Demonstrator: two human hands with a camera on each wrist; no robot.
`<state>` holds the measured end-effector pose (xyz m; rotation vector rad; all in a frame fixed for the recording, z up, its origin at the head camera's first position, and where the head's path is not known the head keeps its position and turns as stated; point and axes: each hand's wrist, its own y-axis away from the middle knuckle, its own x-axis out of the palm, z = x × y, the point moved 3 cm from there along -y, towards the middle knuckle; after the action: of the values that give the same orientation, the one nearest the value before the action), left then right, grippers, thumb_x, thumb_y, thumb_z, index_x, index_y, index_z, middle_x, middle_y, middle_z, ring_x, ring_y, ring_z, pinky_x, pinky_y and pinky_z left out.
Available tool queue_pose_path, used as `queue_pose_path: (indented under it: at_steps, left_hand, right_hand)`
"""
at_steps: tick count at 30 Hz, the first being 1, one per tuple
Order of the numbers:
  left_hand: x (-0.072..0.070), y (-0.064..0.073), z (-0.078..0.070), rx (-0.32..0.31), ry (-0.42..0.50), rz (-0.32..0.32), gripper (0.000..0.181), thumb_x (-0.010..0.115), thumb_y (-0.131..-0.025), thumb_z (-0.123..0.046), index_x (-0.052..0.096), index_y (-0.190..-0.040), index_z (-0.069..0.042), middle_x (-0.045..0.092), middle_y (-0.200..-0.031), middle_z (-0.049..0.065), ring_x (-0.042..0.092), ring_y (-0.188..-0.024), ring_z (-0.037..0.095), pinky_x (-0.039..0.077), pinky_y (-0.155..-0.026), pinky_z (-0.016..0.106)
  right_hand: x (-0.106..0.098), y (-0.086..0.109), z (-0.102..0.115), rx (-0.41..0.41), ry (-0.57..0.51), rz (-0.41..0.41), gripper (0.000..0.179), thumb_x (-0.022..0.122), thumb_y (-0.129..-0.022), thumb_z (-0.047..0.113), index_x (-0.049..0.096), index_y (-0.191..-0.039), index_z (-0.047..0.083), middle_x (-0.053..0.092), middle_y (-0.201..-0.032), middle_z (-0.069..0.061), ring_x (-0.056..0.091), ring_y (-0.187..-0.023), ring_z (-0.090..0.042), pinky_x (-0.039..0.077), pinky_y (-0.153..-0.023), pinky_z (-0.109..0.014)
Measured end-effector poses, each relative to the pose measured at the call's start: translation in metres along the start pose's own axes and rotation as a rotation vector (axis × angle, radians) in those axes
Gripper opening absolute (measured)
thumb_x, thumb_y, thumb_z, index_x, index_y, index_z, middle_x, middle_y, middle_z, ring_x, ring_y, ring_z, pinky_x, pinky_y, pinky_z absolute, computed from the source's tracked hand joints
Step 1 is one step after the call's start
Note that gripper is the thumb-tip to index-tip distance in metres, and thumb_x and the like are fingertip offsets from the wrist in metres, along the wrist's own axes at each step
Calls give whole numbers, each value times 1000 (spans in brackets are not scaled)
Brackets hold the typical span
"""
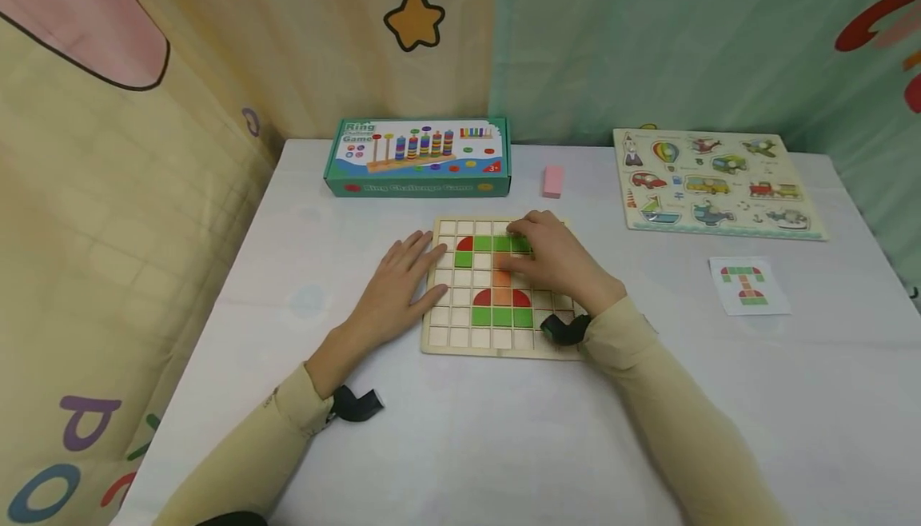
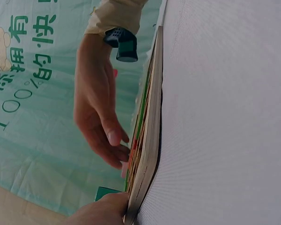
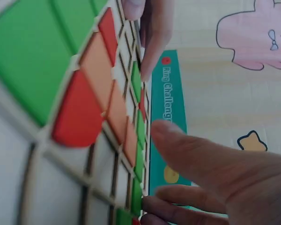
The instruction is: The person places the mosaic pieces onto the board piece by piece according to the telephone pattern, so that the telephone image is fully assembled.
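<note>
A wooden grid board (image 1: pixel 460 340) lies on the white table with green tiles (image 1: pixel 502 316), orange tiles (image 1: pixel 501 276) and red quarter-round tiles (image 1: pixel 483 298) set in its cells. My left hand (image 1: pixel 392 290) rests flat at the board's left edge, fingers spread. Over the board's upper right is my right hand (image 1: pixel 557 258), hiding some cells there. In the right wrist view its fingertips (image 3: pixel 152 206) are right at the far green tiles, and the thumb (image 3: pixel 166 133) stands apart from them. Nothing shows between thumb and fingers in the left wrist view either.
Behind the board stand a green Ring Challenge Game box (image 1: pixel 417 154) and a small pink block (image 1: pixel 552 181). A vehicle picture puzzle (image 1: pixel 719 182) lies at the back right. Nearer on that side is a white card (image 1: pixel 750 286) printed with a tile pattern.
</note>
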<state>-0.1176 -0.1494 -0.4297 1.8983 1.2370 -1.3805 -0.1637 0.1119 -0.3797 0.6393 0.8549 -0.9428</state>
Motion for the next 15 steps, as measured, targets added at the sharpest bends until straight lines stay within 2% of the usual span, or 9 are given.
queue_pose_path:
  at_steps: [5, 10, 15]
  left_hand:
    - [-4, 1, 0, 5, 0, -7, 68, 61, -105, -43, 42, -161, -11, 30, -173, 14, 20, -163, 32, 15, -133, 54]
    - [-3, 1, 2, 3, 7, -4, 67, 60, -105, -42, 43, -161, -12, 30, -173, 14, 20, -163, 31, 14, -133, 54]
    - [-1, 1, 2, 11, 7, -7, 67, 60, -105, -43, 41, -162, -12, 29, -173, 14, 19, -163, 31, 14, -133, 54]
  right_hand:
    - [4, 15, -10, -25, -34, 27, 83, 81, -92, 47, 49, -154, 3, 52, -153, -17, 46, -142, -34, 42, -121, -53]
    - [14, 24, -14, -104, -64, 11, 85, 80, -91, 52, 49, -155, 5, 48, -160, -14, 39, -149, -33, 38, -123, -54]
    - [16, 44, -18, -89, -46, -21, 91, 76, -94, 52, 39, -161, 3, 32, -171, -15, 28, -158, -35, 33, -127, -56]
